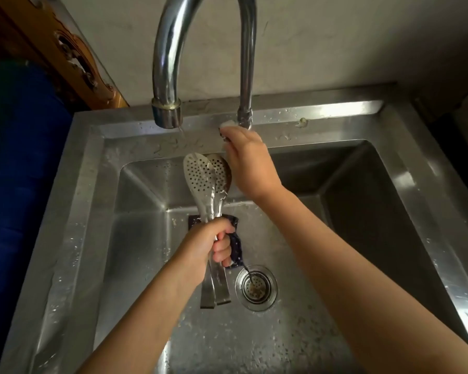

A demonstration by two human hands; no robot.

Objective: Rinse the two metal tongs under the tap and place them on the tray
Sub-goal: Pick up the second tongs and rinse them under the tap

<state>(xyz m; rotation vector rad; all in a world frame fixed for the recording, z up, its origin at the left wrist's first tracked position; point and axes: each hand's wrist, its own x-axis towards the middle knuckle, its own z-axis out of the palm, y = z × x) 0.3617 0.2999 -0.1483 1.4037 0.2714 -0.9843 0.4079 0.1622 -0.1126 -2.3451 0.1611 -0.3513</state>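
The left hand (pixel 211 244) holds the tongs (pixel 200 179) upright over the sink (pixel 335 109), its grip curled round their handles. Their perforated heads sit just below the tap spout (pixel 166 114), near the back wall. The right hand (pixel 250 168) pinches the tap handle (pixel 225 125) on the rear rim. Open basin lies right of the drain (pixel 256 287).

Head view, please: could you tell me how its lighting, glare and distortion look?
In the head view, light is dim and uneven: the sink rim glares at the back and right, while the left edge is nearly black; the wide lens bows the sink's edges; the tongs, gripped by the left hand, are sharp enough to show their holes.
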